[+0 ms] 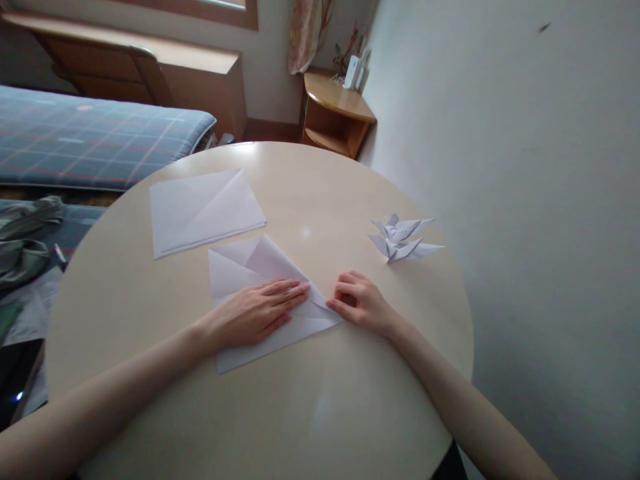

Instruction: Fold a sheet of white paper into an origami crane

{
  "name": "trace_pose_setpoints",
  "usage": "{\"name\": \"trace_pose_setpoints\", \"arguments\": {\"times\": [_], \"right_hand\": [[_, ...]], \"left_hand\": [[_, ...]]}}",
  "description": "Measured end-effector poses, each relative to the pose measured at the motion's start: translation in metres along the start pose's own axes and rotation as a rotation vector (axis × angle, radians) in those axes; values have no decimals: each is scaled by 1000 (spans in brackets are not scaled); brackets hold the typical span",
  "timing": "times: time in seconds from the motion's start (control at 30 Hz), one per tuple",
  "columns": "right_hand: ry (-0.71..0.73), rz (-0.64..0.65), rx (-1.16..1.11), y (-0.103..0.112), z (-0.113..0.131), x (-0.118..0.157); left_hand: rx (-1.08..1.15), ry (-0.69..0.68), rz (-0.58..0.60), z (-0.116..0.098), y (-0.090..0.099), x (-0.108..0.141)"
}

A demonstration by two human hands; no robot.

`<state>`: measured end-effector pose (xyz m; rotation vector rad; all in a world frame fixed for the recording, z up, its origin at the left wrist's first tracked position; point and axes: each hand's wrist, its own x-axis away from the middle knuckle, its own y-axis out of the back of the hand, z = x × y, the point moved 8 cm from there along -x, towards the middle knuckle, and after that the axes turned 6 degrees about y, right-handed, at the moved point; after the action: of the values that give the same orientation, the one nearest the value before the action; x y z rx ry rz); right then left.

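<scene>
A white sheet of paper (pixel 240 267) lies partly folded on the round table, with creases and a raised triangular flap along its top. My left hand (pixel 263 310) rests flat over its middle, fingers stretched together toward the right. At the paper's pointed right corner is my right hand (pixel 361 303), its fingers curled in and its thumb touching the edge of the fold. Whether the corner is pinched between thumb and finger is partly hidden. Beyond the right hand, two folded paper cranes (pixel 404 248) stand one behind the other.
A stack of white paper (pixel 200 210) with a diagonal crease lies at the back left of the cream round table (pixel 320 413). A pale wall (pixel 540 200) borders the right side. A mattress (pixel 100 140) and a corner shelf (pixel 335 100) stand beyond the table.
</scene>
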<state>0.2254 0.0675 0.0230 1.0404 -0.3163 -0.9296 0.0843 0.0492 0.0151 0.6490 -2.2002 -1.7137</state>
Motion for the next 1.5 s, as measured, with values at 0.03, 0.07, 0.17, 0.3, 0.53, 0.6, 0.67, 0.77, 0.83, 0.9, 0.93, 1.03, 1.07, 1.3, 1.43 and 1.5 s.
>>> {"name": "trace_pose_setpoints", "arguments": {"times": [0.03,0.07,0.17,0.3,0.53,0.6,0.67,0.77,0.83,0.9,0.93,1.03,1.07,1.3,1.43,1.5], "right_hand": [[0,-2,3,0,0,0],[0,-4,8,-1,0,-1],[-1,-8,20,-2,-1,-1],[4,-15,19,-2,0,-1],[-3,1,14,-3,-1,-1],[-6,4,13,-3,-2,-1],[-6,5,7,-3,-2,-1],[1,0,-5,-2,-1,-1],[3,-4,-10,-1,-1,-1],[-2,-5,-15,-1,-1,0],[-6,-5,-18,-1,-2,0],[-17,-3,-26,-1,-3,0],[-20,-2,-28,0,-3,0],[-24,-3,-42,0,-4,-1],[-2,-13,-45,1,-3,0],[6,-18,-39,1,-3,0]], "left_hand": [[-7,1,0,0,0,0],[-13,3,-3,0,0,0],[-25,2,-8,0,0,1],[-28,-14,-18,-1,1,2],[44,-26,-88,-1,8,3],[78,5,-133,4,10,4],[110,56,-198,12,14,5],[122,180,-310,27,21,7],[97,267,-333,35,21,8],[56,324,-302,39,18,9],[34,337,-278,40,16,9],[-29,341,-209,37,11,10],[-48,336,-192,35,10,10],[-135,265,-151,25,10,9],[-155,221,-165,22,8,7],[-139,157,-148,18,4,6]]}}
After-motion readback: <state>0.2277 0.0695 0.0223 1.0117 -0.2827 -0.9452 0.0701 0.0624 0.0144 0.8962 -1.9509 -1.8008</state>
